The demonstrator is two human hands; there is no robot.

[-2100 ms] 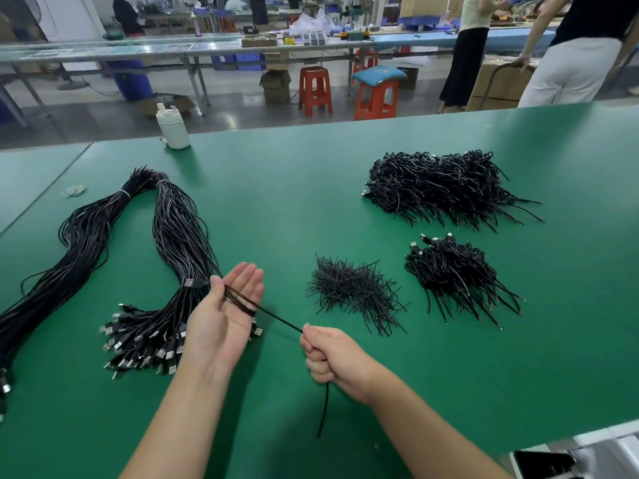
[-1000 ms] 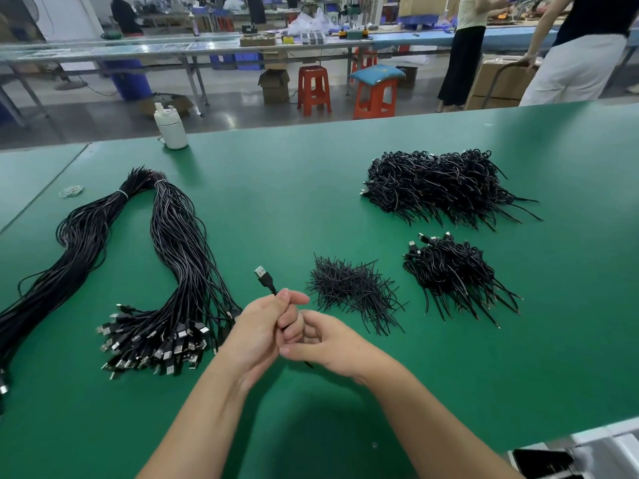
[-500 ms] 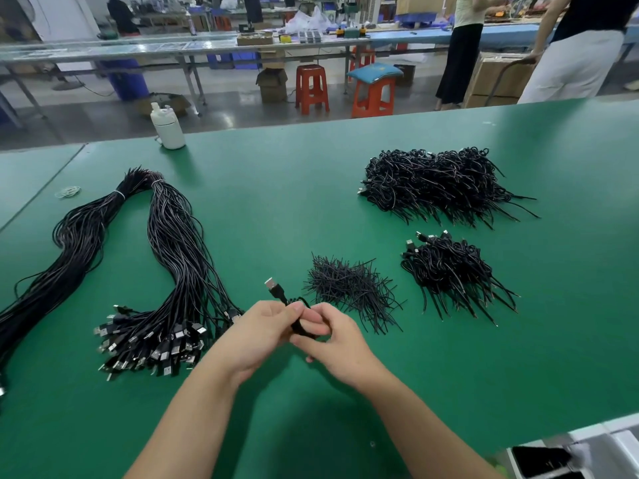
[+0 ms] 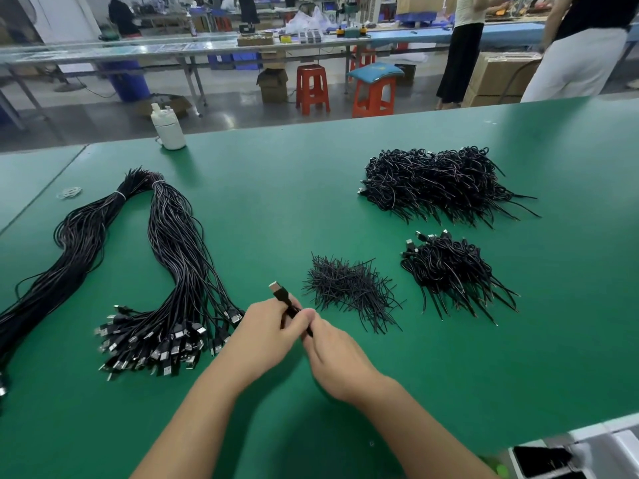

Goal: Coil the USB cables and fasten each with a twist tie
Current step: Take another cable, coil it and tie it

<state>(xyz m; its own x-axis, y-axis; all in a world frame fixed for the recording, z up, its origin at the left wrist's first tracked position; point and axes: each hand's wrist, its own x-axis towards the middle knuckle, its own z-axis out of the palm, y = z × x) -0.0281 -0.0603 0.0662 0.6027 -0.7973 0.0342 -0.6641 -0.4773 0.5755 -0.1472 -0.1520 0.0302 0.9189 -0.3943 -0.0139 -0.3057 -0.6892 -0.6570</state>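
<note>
- Both hands pinch 1 coiled cable (image 4: 289, 311) between them: the left hand (image 4: 266, 337) has thumb and fingers curled round the bundle, and the right hand (image 4: 332, 347) nips it from the other side with its fingertips.
- Its plug (image 4: 277, 289) sticks up and away, just past the left thumb; the loops are mostly hidden inside the grip, so whether a tie is on yet cannot be told.
- Holding the coil tight from 2 sides likely keeps the loops from springing open while it gets fastened.
- Just right of the grip lies the loose tie pile (image 4: 349, 290), probably kept within easy reach of the right hand.
- Farther right sit 2 heaps of done coils, a small heap (image 4: 449, 271) near and a big heap (image 4: 439, 184) beyond it.
- Left of the grip, the uncoiled cables (image 4: 173, 271) fan their plugs toward the left hand, feeding it; the table (image 4: 276, 202) carries all of it.
</note>
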